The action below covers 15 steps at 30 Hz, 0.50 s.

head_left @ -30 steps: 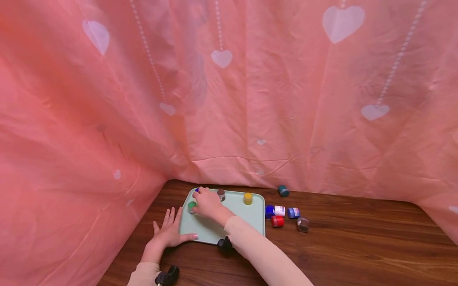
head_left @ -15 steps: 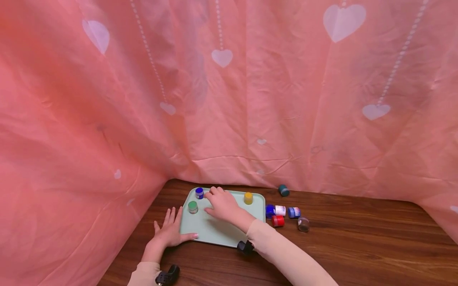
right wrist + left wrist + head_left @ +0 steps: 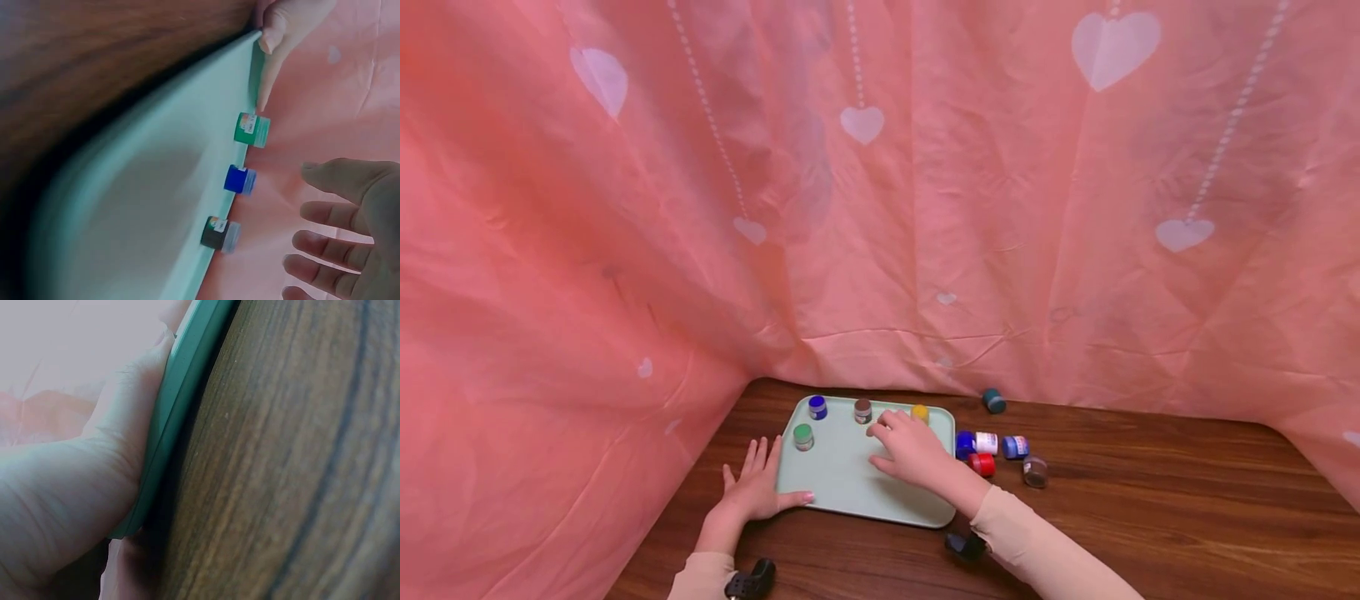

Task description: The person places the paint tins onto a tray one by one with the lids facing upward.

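Observation:
My left hand (image 3: 754, 490) rests at the near left corner of a pale green tray (image 3: 842, 492), fingers spread and thumb along the front rim. In the left wrist view the thumb lies against the tray's edge (image 3: 170, 406). Over the tray's right half hovers my right hand (image 3: 913, 450), fingers loosely bent and holding nothing. Standing on the tray are a green paint jar (image 3: 803, 437), a dark blue jar (image 3: 817, 407) and a brown jar (image 3: 862, 410). A yellow jar (image 3: 920, 412) is partly hidden behind the right hand.
Right of the tray several jars lie on the wooden table (image 3: 1150, 500): dark blue (image 3: 966, 444), white (image 3: 987, 442), red (image 3: 982, 464), blue (image 3: 1016, 447) and brown (image 3: 1035, 472). A teal jar (image 3: 994, 401) is near the pink curtain (image 3: 880, 250) behind.
My right hand has moved rightward across the tray, away from the green and dark blue jars and past the brown one, uncovering them. The left hand has stayed put.

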Each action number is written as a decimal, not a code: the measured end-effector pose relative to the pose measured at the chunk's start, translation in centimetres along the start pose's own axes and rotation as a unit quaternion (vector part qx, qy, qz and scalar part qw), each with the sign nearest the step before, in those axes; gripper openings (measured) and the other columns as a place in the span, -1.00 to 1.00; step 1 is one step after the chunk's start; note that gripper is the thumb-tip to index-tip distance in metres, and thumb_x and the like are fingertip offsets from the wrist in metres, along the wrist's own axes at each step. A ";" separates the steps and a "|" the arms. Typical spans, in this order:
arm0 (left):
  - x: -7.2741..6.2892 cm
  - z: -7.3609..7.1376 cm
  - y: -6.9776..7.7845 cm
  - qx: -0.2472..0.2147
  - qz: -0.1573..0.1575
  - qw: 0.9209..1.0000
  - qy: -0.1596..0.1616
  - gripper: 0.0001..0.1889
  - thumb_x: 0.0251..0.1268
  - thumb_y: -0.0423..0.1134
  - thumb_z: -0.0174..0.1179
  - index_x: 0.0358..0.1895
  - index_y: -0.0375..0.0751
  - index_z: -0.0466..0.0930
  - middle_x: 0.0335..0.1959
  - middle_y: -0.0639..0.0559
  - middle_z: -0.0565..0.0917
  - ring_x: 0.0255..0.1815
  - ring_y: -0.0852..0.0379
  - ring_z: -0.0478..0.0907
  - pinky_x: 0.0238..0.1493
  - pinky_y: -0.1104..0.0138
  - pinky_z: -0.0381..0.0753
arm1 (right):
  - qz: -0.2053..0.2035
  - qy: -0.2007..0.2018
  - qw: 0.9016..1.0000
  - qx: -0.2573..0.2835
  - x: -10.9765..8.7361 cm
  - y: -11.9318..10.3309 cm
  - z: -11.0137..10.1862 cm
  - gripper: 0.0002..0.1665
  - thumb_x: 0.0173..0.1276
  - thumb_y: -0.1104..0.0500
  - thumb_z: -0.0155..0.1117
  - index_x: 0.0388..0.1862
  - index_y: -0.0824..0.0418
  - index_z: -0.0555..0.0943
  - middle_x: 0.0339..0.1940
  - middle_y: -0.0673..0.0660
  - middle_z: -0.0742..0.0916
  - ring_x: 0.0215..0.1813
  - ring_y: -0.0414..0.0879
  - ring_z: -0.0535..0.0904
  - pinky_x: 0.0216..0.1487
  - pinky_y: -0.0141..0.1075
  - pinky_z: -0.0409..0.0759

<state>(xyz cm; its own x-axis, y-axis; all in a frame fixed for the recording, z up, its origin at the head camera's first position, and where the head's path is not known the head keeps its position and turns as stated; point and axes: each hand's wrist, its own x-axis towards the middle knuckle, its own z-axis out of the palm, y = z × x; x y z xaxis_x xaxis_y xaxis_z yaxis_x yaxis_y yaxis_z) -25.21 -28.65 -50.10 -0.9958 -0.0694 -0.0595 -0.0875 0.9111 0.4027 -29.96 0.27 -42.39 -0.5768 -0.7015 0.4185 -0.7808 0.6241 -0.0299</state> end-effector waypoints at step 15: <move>0.1 0.0 -0.1 -0.001 0.002 1.000 -0.002 0.41 -0.25 0.64 0.18 0.58 -0.19 -0.20 0.59 -0.35 -0.15 0.61 -0.28 -0.36 0.30 -0.47 -0.46 | 0.023 0.009 0.999 0.019 -5.0 2.0 -0.3 -0.68 0.17 -0.03 0.45 -0.14 0.07 0.69 -0.20 0.00 0.63 -0.16 -0.08 0.57 -0.25 -0.23 0.56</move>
<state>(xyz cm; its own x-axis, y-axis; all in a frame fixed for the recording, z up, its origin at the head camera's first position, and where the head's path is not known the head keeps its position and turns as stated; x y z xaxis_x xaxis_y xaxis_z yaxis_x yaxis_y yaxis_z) -25.26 -28.73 -50.19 -0.9961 -0.0632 -0.0618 -0.0830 0.9104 0.4053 -28.58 5.18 -44.29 -0.6086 -0.6650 0.4329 -0.7620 0.6420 -0.0850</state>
